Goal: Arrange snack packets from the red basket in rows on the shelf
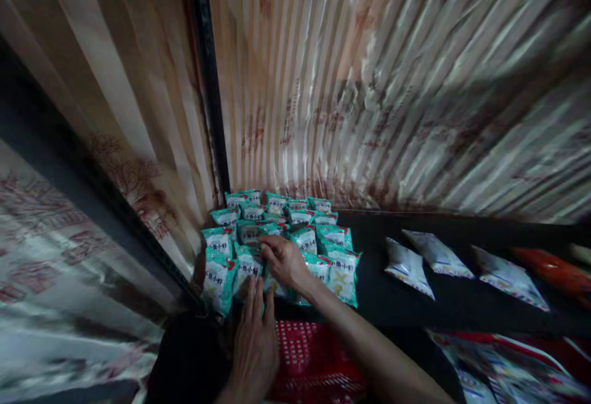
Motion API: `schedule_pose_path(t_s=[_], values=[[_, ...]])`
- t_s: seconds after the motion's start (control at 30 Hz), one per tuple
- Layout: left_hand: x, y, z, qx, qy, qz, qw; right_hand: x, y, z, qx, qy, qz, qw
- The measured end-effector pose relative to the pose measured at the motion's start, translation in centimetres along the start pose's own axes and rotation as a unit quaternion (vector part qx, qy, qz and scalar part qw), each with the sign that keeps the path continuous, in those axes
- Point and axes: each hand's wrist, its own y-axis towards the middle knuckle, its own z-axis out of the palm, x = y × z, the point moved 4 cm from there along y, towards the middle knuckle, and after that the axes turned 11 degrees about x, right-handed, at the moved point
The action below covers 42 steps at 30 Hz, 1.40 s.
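Several teal and white snack packets [341,271] stand in close rows at the left end of a dark shelf [373,302]. My left hand [256,330] lies with fingers stretched forward against the lower part of a front packet [248,267]. Over the middle of the rows, my right hand [284,259] reaches in from the right, its thumb and forefinger close together at the top of a packet; whether they grip it is too small to tell. The hand covers part of the packets beneath it.
White packets [409,266] and an orange packet [554,271] lie farther right on the shelf. Below its front edge is a red basket [300,351], with more packets [508,367] at lower right. A dark post [210,77] and striped sheeting [295,84] rise behind.
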Motion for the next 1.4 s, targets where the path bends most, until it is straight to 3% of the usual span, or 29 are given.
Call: schedule_pose_path(t_s=[0.23,0.37,0.6,0.87,1.13,1.4], values=[[0.9,-0.8,0.9,-0.003,-0.026,-0.012,1.0,0.3,-2.6,0.9,0.003,0.014,0.007,1.0],[1.0,-0.5,0.9,0.008,-0.041,-0.013,0.999,0.8,-2.9,1.0,0.017,-0.03,-0.004,0.999],[1.2,-0.1,1.6,0.018,-0.052,-0.025,0.998,1.6,-2.1,1.6,0.083,-0.149,0.032,0.985],[1.5,0.1,1.8,0.019,-0.026,-0.04,0.999,2.7,-0.6,2.1,0.172,-0.253,0.114,0.945],[1.4,-0.2,1.4,0.009,-0.016,-0.014,1.0,2.6,0.6,3.4,0.2,-0.217,0.106,0.949],[1.8,0.6,1.8,0.008,0.009,-0.028,1.0,2.7,1.0,1.8,0.208,-0.251,0.11,0.939]])
